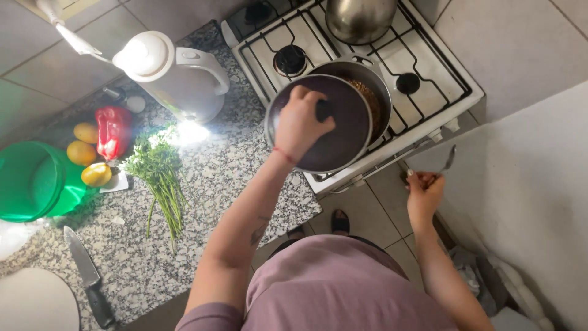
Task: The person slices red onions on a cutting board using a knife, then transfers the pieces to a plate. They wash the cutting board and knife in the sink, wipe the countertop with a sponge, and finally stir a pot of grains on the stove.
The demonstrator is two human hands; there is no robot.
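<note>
Two hands at work, w/ the white gas stove (429, 92) as landmark. Left hand (301, 125) is over the stove's front edge, fingers clenched round the black knob of a dark round lid (343, 132). Lid is held tilted, partly covering a metal pot (375, 83) on the front-left burner; brown food shows in the uncovered strip at the pot's right side. Right hand (424, 191) hangs off the stove's front-right corner, below it & over the tiled floor, fingers grasping the handle of a metal spoon (446, 163) w/ its bowl pointing up. 2nd steel pot (360, 18) sits on the stove's back burner.

Left of the stove, on the speckled granite counter (239, 178): white kettle (177, 76) closest, then a bunch of green herbs (160, 175). Farther left: red pepper (113, 130), yellow lemons (82, 152), green bowl (33, 181). Black-handled knife (86, 273) lies at the counter's near edge, well apart from the stove.
</note>
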